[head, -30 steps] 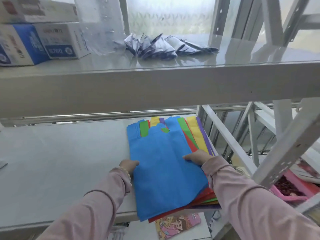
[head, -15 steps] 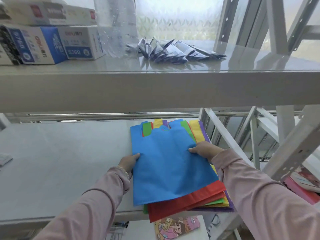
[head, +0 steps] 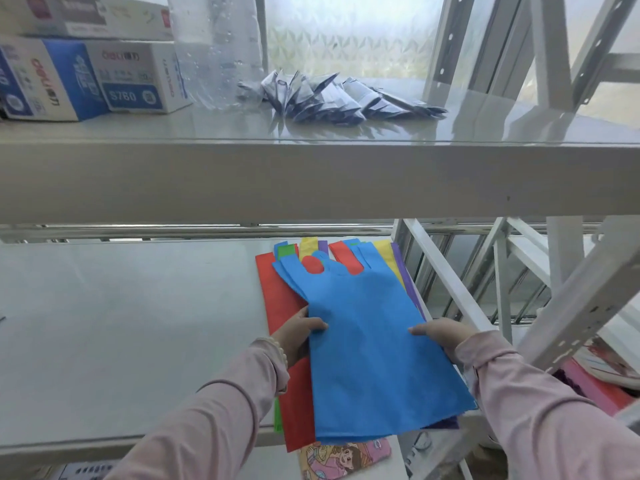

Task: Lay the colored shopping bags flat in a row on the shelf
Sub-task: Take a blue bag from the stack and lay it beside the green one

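Two hands pinch one blue shopping bag [head: 374, 355], left hand [head: 298, 332] on its left edge, right hand [head: 441, 336] on its right, over a stack of red, green, yellow and purple bags [head: 287, 306] at the grey shelf's [head: 121, 323] right end. Upper shelf [head: 311, 178]: stationery boxes [head: 86, 77], plastic bottle [head: 216, 50], folded packets [head: 339, 95].

Top bag you're holding: plain blue bag [head: 377, 355]. Under it a red bag [head: 289, 306], then green [head: 286, 251], yellow [head: 388, 252] and purple [head: 403, 275] edges. Your sleeves [head: 221, 407] are pale pink. Shelf [head: 121, 323] is light grey. Boxes [head: 83, 77] above are white and blue.
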